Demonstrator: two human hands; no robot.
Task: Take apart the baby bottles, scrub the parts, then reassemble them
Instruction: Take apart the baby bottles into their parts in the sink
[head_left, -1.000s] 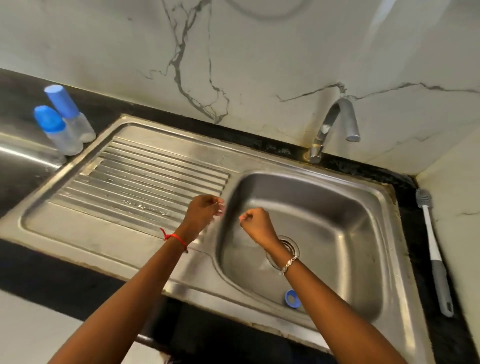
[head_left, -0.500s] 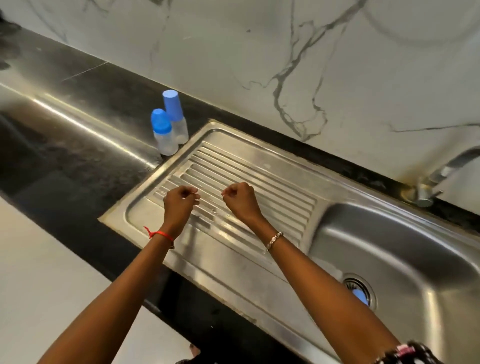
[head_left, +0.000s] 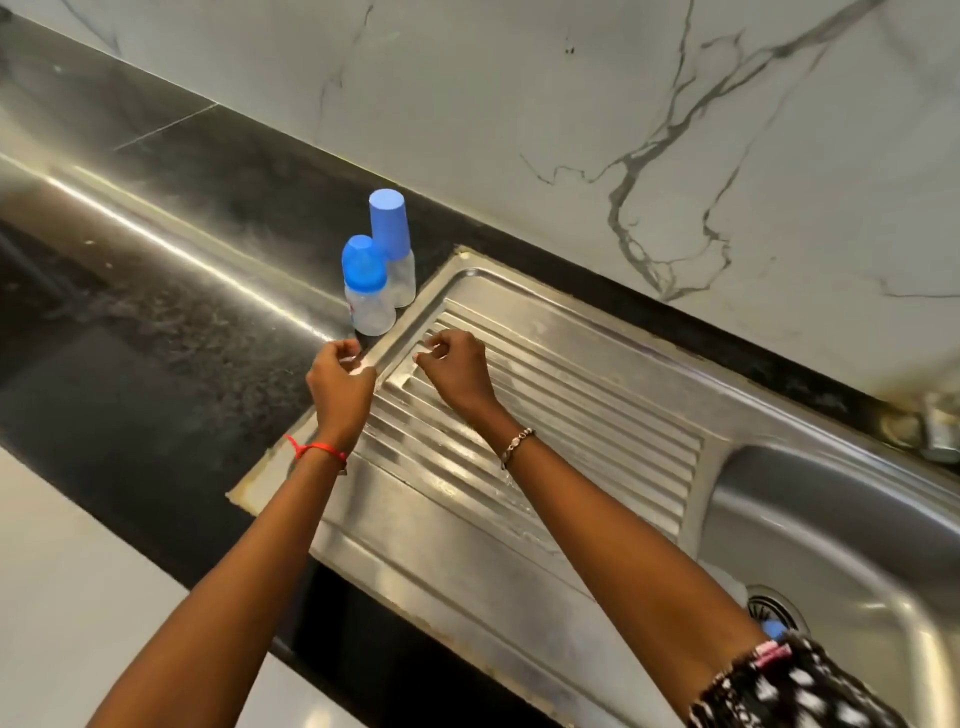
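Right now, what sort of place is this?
Most likely a home kitchen counter: a stainless steel sink with a ribbed drainboard, set in a dark stone counter under a marble-look wall.

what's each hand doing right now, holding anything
Left hand: fingers curled, nothing visible in its grip, just short of the near bottle.
Right hand: fingers curled, holding nothing, over the drainboard.

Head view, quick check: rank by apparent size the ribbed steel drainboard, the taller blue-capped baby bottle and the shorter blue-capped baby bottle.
1. Ribbed steel drainboard, by far the largest.
2. Taller blue-capped baby bottle.
3. Shorter blue-capped baby bottle, slightly nearer the camera, so the gap between the two bottles is unsure.
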